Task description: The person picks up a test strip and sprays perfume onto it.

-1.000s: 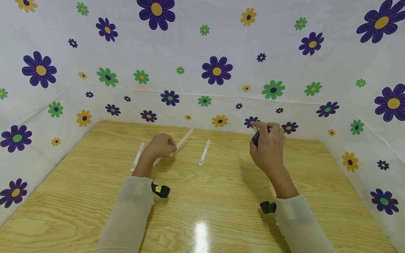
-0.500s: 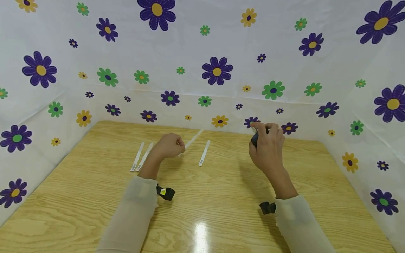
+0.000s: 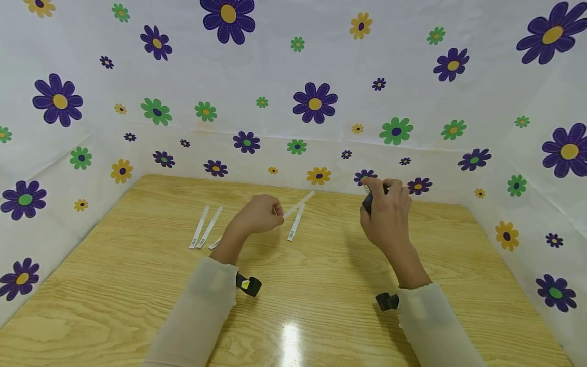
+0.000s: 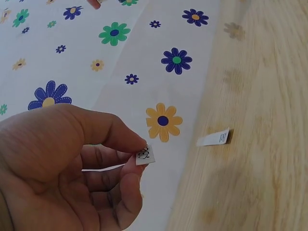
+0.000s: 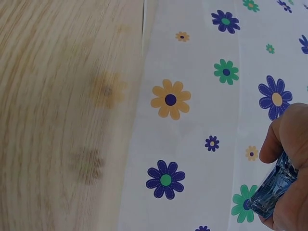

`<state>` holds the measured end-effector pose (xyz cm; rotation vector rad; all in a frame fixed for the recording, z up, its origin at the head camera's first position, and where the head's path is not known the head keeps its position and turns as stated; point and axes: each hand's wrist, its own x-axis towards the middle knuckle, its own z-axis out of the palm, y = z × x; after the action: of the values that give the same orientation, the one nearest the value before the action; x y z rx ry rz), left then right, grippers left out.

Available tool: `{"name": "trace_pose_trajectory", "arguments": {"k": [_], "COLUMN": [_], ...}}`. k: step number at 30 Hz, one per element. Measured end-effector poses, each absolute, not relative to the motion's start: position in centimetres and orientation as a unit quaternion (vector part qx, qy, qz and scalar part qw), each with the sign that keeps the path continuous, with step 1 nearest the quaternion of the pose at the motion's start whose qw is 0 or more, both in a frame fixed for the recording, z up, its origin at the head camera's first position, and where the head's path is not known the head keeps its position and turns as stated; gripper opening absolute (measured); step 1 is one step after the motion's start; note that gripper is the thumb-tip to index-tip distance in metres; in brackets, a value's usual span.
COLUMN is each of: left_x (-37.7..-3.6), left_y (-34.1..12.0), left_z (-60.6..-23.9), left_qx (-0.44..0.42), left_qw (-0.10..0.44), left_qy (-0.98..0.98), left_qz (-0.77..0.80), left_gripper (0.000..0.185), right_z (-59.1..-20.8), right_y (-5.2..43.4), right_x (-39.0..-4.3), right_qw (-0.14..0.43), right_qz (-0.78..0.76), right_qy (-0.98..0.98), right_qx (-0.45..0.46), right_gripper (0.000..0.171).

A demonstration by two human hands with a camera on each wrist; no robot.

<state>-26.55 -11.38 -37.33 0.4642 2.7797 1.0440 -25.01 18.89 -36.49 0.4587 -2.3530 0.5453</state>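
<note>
Two hands are held above the wooden table (image 3: 137,285), toward its far edge. A thin white paper strip (image 3: 297,206) is pinched between thumb and fingers of the left hand (image 3: 258,216), lifted off the table. Three more white paper strips (image 3: 204,230) lie toward the far left, another (image 3: 295,224) just beside the left hand. A small dark-blue glass bottle (image 5: 273,190) is gripped by the curled right hand (image 3: 386,214), near the flowered backdrop (image 3: 321,76).
</note>
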Motion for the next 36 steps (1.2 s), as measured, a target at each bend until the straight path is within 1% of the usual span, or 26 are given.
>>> {"name": "trace_pose_trajectory", "arguments": {"k": [10,20,25,36], "left_x": [-26.2,-25.5,-25.1,-25.0], "left_y": [-10.3,-8.6,-7.7,-7.2], "left_z": [-36.8,-36.9,-36.6,-36.4], "left_qx": [0.212,0.237,0.236,0.234], "left_qw": [0.088,0.176,0.21,0.233], "left_qy": [0.9,0.819,0.78,0.752], "left_qz": [0.37,0.492,0.54,0.57], "left_gripper": [0.009,0.008,0.007,0.011], "right_z": [-36.6,-36.7,-36.7,-36.8], "right_y": [18.7,18.6,18.6,18.6], "right_x": [-25.0,-25.0,-24.9,-24.9], "right_qw": [0.326,0.325,0.323,0.323], "right_qz": [0.201,0.19,0.18,0.162], "right_qy": [-0.906,-0.907,-0.909,-0.911], "right_qx": [0.18,0.189,0.192,0.198], "right_gripper": [0.057,0.057,0.057,0.057]}}
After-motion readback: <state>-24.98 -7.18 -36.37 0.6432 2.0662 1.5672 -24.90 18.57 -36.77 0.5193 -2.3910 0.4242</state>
